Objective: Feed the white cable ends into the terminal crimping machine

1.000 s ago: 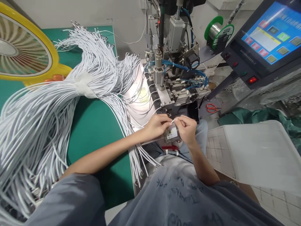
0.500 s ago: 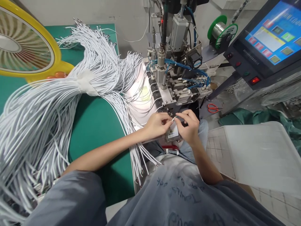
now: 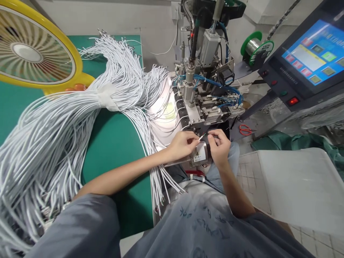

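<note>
My left hand (image 3: 182,143) pinches the end of a thin white cable (image 3: 201,138), whose stripped tip points up and to the right at the machine's fixture. My right hand (image 3: 219,145) is closed close beside it, fingers curled near the cable tip; what it holds is hidden. Both hands hover over a small grey box with a warning label (image 3: 199,154) at the front of the soldering machine (image 3: 204,93). A large taped bundle of white cables (image 3: 53,122) lies across the green table (image 3: 113,143) to my left.
A yellow fan (image 3: 32,53) stands at the far left. A touchscreen control panel (image 3: 309,61) sits at the right, with a green solder spool (image 3: 254,43) behind the machine. Red scissors (image 3: 244,129) lie right of the machine. A translucent white bin (image 3: 295,182) stands at my right.
Both hands moved slightly up toward the machine fixture, bringing the cable tip closer to it. The view shifted a little downward and right.
</note>
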`<action>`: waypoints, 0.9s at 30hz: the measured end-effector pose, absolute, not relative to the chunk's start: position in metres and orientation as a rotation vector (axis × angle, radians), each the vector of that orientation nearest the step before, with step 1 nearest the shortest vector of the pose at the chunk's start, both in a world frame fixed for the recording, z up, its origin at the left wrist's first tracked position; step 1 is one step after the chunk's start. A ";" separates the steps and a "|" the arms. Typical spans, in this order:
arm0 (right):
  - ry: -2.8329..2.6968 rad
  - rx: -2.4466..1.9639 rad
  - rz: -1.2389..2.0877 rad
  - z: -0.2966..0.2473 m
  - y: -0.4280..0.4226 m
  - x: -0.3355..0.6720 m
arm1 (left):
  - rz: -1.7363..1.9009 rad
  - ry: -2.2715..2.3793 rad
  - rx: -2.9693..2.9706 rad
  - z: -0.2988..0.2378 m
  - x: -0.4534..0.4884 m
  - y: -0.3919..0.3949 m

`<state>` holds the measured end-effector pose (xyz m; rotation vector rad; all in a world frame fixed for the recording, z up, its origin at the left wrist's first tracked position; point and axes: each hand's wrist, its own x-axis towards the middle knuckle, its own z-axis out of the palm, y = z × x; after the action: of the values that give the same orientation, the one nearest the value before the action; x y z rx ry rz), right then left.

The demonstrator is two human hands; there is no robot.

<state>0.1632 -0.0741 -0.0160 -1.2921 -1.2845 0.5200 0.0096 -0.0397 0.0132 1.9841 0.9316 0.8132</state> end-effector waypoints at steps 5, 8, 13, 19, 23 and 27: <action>-1.554 -1.308 0.139 -0.015 -0.075 0.163 | 0.815 0.952 2.011 0.011 0.010 -0.039; -1.642 -1.293 -0.036 -0.016 -0.075 0.164 | 0.790 0.969 2.031 0.011 0.009 -0.038; -1.667 -1.337 -0.005 -0.016 -0.074 0.166 | 0.765 0.995 2.077 0.011 0.009 -0.038; -1.351 -1.312 0.680 -0.020 -0.068 0.167 | 0.765 0.957 2.059 0.009 0.010 -0.039; -1.270 -1.256 0.774 -0.018 -0.066 0.165 | 0.772 0.909 2.063 0.009 0.009 -0.038; -1.325 -1.271 0.633 -0.014 -0.069 0.163 | 0.765 0.871 2.078 0.007 0.009 -0.037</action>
<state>0.1630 -0.0689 -0.0138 -1.2710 -1.3255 0.6329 0.0085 -0.0368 0.0071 2.0776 0.8714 0.7648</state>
